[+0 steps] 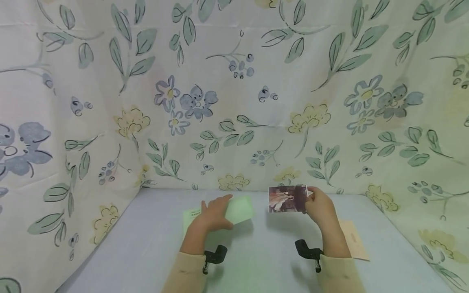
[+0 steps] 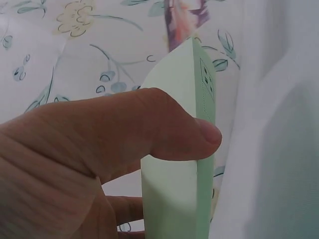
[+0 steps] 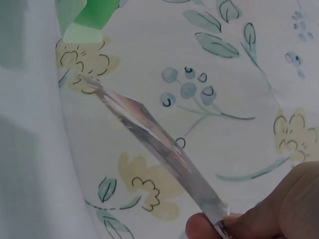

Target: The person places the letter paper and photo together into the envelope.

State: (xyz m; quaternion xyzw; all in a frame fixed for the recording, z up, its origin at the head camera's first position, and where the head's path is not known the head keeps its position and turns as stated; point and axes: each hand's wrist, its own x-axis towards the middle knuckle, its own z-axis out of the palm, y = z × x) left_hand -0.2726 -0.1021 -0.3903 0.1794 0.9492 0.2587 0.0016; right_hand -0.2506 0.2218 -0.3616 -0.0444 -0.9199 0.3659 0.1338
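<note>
My left hand [image 1: 214, 213] grips a light green envelope [image 1: 239, 209]. In the left wrist view its thumb bends across the front of the green envelope [image 2: 172, 184], with fingers behind; small printed marks show on the narrow face. The right wrist view shows the envelope's [image 3: 94, 15] bent sides and a darker green inner face. My right hand [image 1: 320, 207] pinches a photo card [image 1: 287, 199] by its right end, raised above the table. Seen nearly edge-on, the card [image 3: 154, 144] slants up from thumb and fingers. The card is to the right of the envelope, apart from it.
A pale green printed paper [image 1: 187, 221] lies partly behind my left hand. On the right, a peach-coloured envelope [image 1: 354, 240] lies on the white table [image 1: 271, 260], partly behind my right forearm. Floral cloth [image 1: 234, 101] hangs around the back and sides.
</note>
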